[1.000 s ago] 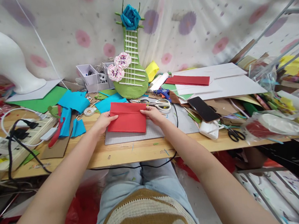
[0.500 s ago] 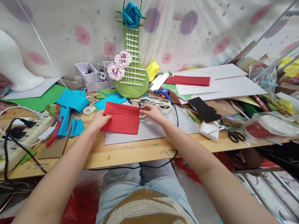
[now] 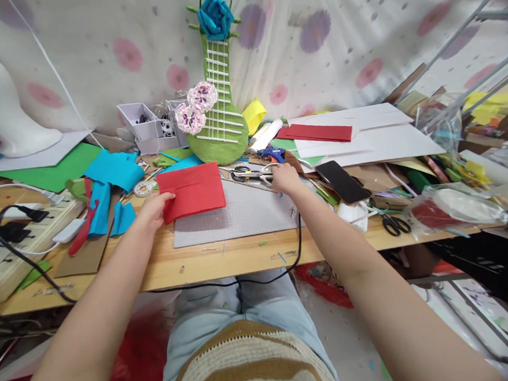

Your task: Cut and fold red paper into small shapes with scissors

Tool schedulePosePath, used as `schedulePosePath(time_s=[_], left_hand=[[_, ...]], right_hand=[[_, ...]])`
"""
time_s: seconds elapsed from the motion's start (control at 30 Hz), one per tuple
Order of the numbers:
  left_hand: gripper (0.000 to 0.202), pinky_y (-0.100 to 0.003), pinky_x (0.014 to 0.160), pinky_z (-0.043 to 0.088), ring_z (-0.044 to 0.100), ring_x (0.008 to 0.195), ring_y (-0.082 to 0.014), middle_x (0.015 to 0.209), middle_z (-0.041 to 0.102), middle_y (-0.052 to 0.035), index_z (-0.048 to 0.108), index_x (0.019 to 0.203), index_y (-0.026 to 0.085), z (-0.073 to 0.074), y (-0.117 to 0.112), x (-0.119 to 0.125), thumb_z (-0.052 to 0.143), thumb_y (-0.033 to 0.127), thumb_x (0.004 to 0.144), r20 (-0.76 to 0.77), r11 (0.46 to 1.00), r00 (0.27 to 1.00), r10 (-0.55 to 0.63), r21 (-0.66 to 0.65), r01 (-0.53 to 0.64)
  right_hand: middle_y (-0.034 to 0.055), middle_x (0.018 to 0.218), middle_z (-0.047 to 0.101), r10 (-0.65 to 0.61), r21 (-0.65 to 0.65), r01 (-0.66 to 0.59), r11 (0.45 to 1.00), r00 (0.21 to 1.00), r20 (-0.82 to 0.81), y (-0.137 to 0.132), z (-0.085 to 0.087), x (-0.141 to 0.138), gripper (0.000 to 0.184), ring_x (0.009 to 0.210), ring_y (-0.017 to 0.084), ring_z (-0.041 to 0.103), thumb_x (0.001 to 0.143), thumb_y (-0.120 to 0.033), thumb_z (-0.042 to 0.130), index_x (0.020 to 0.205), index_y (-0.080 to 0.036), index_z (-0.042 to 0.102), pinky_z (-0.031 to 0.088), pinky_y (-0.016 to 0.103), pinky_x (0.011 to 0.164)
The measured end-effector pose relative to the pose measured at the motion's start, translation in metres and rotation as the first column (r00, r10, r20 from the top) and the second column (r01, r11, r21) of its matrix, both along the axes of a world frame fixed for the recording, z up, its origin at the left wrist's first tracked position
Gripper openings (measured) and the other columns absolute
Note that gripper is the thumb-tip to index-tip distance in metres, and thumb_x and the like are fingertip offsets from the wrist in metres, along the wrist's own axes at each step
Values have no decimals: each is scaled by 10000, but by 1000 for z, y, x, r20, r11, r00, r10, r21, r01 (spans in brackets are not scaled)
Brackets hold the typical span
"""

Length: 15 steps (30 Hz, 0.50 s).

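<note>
My left hand [image 3: 156, 210] pinches the left edge of a folded sheet of red paper [image 3: 195, 189], which looks like crepe paper, thumb on top. The sheet is tilted above the left part of a grey cutting mat [image 3: 238, 217]. My right hand [image 3: 284, 179] is closed at the white handles of a pair of scissors [image 3: 267, 175], its fingertips partly hidden. The scissors lie at the mat's back edge, blades pointing left. Just behind that hand is a blue glue gun [image 3: 272, 154].
A green guitar-shaped piece [image 3: 221, 134] with a blue paper flower stands at the back. On the right lie a phone [image 3: 342, 181], black-handled scissors [image 3: 395, 224] and white boards [image 3: 390, 140]. Power strips [image 3: 27, 247] and blue crepe paper [image 3: 113, 171] are at the left.
My right hand has let go of the red paper's right edge and moved right to the white-handled scissors. My left hand has shifted slightly left, and the paper has turned.
</note>
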<state>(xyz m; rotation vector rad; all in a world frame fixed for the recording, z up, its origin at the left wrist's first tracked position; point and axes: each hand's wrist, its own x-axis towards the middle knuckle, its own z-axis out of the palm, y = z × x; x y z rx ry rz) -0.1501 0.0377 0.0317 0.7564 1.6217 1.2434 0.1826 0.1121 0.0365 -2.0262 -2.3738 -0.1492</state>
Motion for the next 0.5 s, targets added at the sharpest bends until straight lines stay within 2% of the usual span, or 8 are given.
schedulePosePath(time_s=[0.13, 0.2, 0.27, 0.3, 0.37, 0.43, 0.47, 0.5], left_hand=[[173, -297, 655, 565, 675, 800, -197, 698, 680, -19, 584, 744, 199, 7, -3, -1, 529, 78, 633, 216, 997, 974, 61, -61, -49], [208, -293, 694, 571, 672, 849, -187, 760, 694, -15, 594, 805, 196, 7, -3, -3, 516, 74, 655, 263, 995, 959, 103, -11, -104], [279, -288, 727, 572, 662, 916, -183, 858, 706, -15, 607, 907, 198, 4, -1, -6, 507, 80, 675, 282, 986, 951, 125, 74, -151], [318, -283, 740, 571, 654, 953, -180, 914, 706, -15, 607, 959, 200, 2, 0, -7, 503, 83, 682, 279, 978, 950, 138, 114, -175], [363, -269, 757, 566, 636, 1006, -176, 1010, 694, -20, 600, 1023, 204, -3, 1, -9, 507, 88, 692, 262, 962, 949, 176, 157, -222], [366, -261, 764, 561, 635, 1010, -173, 1062, 680, -27, 595, 1034, 201, -10, 1, -11, 524, 91, 693, 242, 956, 947, 210, 153, -251], [359, -262, 766, 559, 639, 998, -172, 1073, 676, -31, 594, 1029, 199, -13, 0, -11, 534, 93, 691, 229, 957, 950, 214, 146, -251], [349, -267, 770, 556, 642, 987, -173, 1079, 673, -36, 592, 1022, 196, -15, 0, -11, 544, 99, 690, 209, 957, 954, 214, 149, -248]], right_hand=[[211, 1066, 618, 24, 81, -18, 997, 997, -78, -1, 3, -3, 334, 1042, 333, 523, 754, -201, 549, 1046, -70, 642, 404, 414, 852], [168, 998, 641, -14, 77, 34, 996, 969, -246, -3, 3, -7, 298, 980, 303, 559, 744, -268, 574, 985, -106, 644, 420, 390, 822], [106, 910, 652, -67, 1, 78, 997, 858, -509, -7, 3, -16, 259, 879, 246, 590, 727, -317, 594, 921, -148, 626, 437, 347, 766], [77, 862, 647, -81, -60, 56, 997, 757, -648, -10, 2, -23, 242, 819, 212, 595, 720, -335, 602, 888, -162, 609, 440, 320, 730], [40, 767, 617, -102, -167, -106, 980, 453, -886, -17, 0, -39, 226, 680, 147, 571, 730, -379, 592, 811, -170, 565, 429, 266, 630], [4, 699, 568, -181, -209, -325, 922, 116, -977, -25, -4, -57, 325, 564, 99, 511, 695, -472, 626, 777, -180, 510, 391, 233, 540], [-18, 674, 534, -210, -189, -392, 900, -12, -978, -29, -5, -65, 386, 540, 82, 484, 666, -518, 651, 777, -187, 485, 382, 221, 528], [-37, 656, 503, -233, -166, -446, 879, -98, -968, -33, -7, -72, 437, 531, 72, 467, 637, -552, 670, 779, -194, 463, 375, 212, 522]])
